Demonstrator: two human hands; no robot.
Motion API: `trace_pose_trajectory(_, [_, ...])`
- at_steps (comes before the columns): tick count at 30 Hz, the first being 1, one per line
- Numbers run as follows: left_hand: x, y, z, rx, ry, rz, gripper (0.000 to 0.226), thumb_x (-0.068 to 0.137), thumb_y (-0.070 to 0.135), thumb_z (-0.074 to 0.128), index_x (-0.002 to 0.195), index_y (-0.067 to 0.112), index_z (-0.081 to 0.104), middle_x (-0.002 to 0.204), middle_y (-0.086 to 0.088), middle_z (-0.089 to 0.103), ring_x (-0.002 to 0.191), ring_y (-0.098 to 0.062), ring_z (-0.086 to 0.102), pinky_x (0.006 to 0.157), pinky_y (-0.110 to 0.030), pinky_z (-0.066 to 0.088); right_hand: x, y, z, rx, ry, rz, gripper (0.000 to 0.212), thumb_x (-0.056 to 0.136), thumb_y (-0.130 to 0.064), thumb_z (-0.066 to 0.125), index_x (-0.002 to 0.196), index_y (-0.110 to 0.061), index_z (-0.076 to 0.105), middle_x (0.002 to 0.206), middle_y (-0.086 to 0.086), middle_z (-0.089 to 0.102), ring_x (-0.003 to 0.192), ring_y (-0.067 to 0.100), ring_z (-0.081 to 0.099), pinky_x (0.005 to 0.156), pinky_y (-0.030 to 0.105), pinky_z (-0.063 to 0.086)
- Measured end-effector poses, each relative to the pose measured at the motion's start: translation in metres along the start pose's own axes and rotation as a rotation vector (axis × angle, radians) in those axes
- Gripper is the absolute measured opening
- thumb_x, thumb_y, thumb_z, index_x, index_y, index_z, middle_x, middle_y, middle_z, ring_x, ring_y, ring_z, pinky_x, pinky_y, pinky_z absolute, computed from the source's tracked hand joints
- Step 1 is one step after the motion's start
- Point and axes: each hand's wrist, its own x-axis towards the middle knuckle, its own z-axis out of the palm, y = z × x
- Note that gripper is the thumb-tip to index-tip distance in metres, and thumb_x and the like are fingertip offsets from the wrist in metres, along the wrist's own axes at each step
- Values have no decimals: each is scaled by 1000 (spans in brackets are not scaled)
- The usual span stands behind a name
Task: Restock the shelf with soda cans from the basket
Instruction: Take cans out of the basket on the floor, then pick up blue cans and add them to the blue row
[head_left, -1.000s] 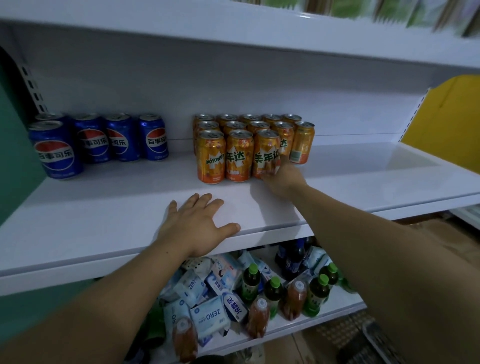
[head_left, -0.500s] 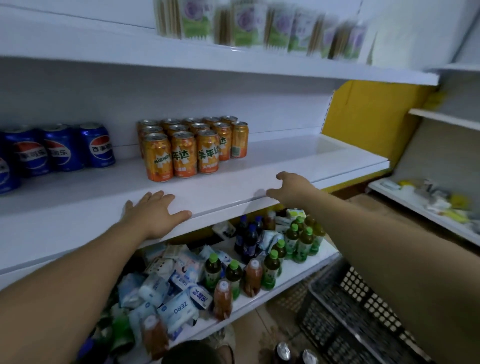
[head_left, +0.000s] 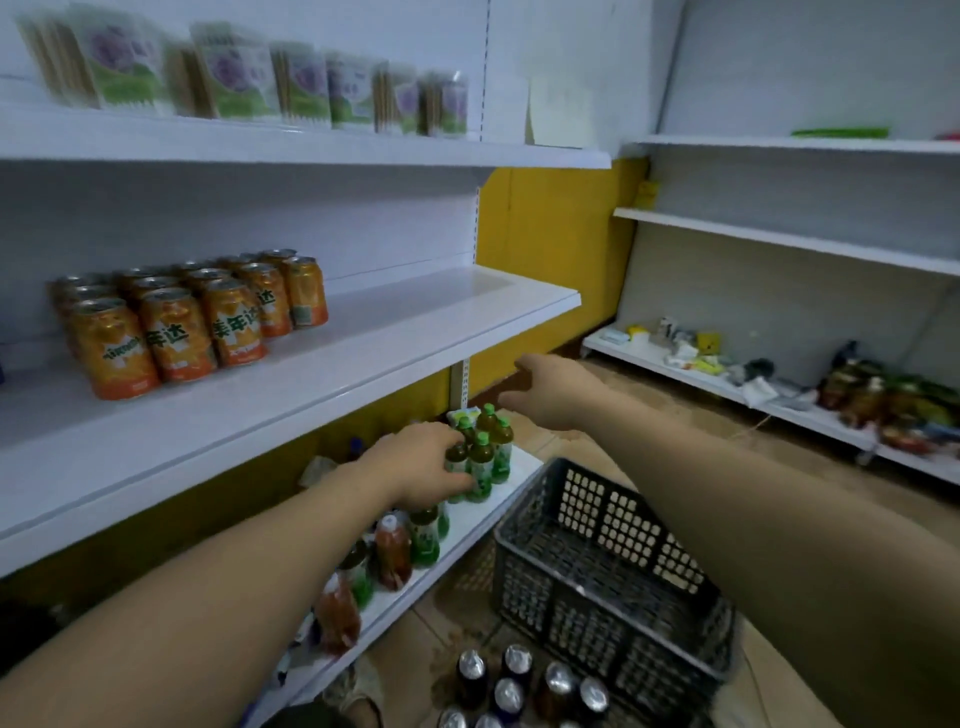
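Note:
Several orange soda cans (head_left: 176, 322) stand grouped at the left of the white middle shelf (head_left: 395, 338). A dark grey slatted basket (head_left: 613, 561) sits on the floor at the lower right, with several dark cans (head_left: 514, 686) standing in front of it, tops showing. My left hand (head_left: 421, 467) hovers below the shelf edge in front of green-capped bottles, fingers apart and holding nothing. My right hand (head_left: 556, 389) hangs in the air past the shelf's right end, above the basket, fingers loosely spread and empty.
Green-capped and brown bottles (head_left: 483, 457) crowd the bottom shelf. Packets (head_left: 291, 88) line the top shelf. A second white shelf unit (head_left: 779, 244) stands at the right, its low shelf strewn with mixed goods (head_left: 852, 389). Brown floor lies between the units.
The view has swung right and down, away from the blue cans. Both hands have left the middle shelf: the left dropped towards the bottles, the right moved out past the shelf's end.

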Motion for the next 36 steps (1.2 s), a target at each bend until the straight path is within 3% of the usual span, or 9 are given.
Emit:
trace_pose_trajectory(4, [16, 47, 37, 16, -119, 92, 75, 89, 56, 55, 149, 19, 30, 156, -2, 28, 141, -21, 30, 113, -39, 32, -28, 51, 12, -11, -10, 104, 70, 93, -50, 55, 151, -19, 31, 150, 5, 41, 129, 26, 46, 97, 36, 43])
trace_pose_trajectory(10, [46, 75, 112, -8, -266, 155, 72, 88, 55, 57, 146, 19, 35, 152, -3, 34, 137, -21, 36, 111, -38, 35, -43, 130, 66, 5, -141, 246, 56, 94, -46, 55, 140, -17, 42, 137, 9, 52, 117, 27, 53, 92, 37, 46])
trace_pose_trajectory(17, [68, 79, 235, -57, -507, 200, 47, 84, 50, 60, 122, 22, 55, 128, -4, 53, 117, -22, 49, 95, -34, 42, -38, 214, 185, 107, -364, 420, 67, 92, -47, 59, 147, -17, 35, 144, 9, 46, 127, 27, 48, 101, 36, 43])
trace_pose_trajectory(20, [78, 76, 289, -60, -618, 197, 48, 87, 43, 58, 127, 20, 52, 130, -7, 50, 123, -26, 46, 97, -34, 39, -38, 247, 241, 117, -470, 449, 68, 94, -46, 56, 149, -14, 32, 143, 13, 47, 125, 29, 49, 98, 35, 45])
trace_pose_trajectory(25, [101, 63, 371, -89, -738, 176, 50, 82, 48, 58, 125, 25, 50, 131, -2, 49, 121, -27, 47, 97, -41, 43, -42, 293, 328, 188, -626, 500, 54, 94, -41, 56, 138, -12, 46, 139, 12, 51, 124, 29, 50, 94, 31, 41])
trace_pose_trajectory(28, [114, 57, 418, -152, -782, 192, 38, 83, 42, 57, 115, 22, 54, 129, -3, 53, 115, -28, 51, 84, -36, 45, -50, 318, 382, 237, -691, 584, 53, 91, -40, 60, 136, -15, 49, 140, 11, 52, 125, 29, 50, 96, 30, 40])
trace_pose_trajectory(33, [126, 51, 487, -136, -827, 166, 64, 87, 40, 60, 142, 18, 38, 149, -7, 36, 133, -27, 38, 104, -35, 35, -69, 354, 471, 237, -802, 789, 62, 88, -54, 59, 133, -14, 43, 129, 17, 48, 114, 35, 52, 93, 36, 44])
trace_pose_trajectory(36, [131, 49, 520, -120, -888, 156, 70, 89, 42, 57, 148, 18, 29, 158, -4, 21, 140, -25, 28, 112, -39, 28, -77, 364, 511, 237, -844, 852, 77, 84, -47, 67, 143, -20, 26, 135, 16, 36, 119, 39, 46, 99, 43, 41])
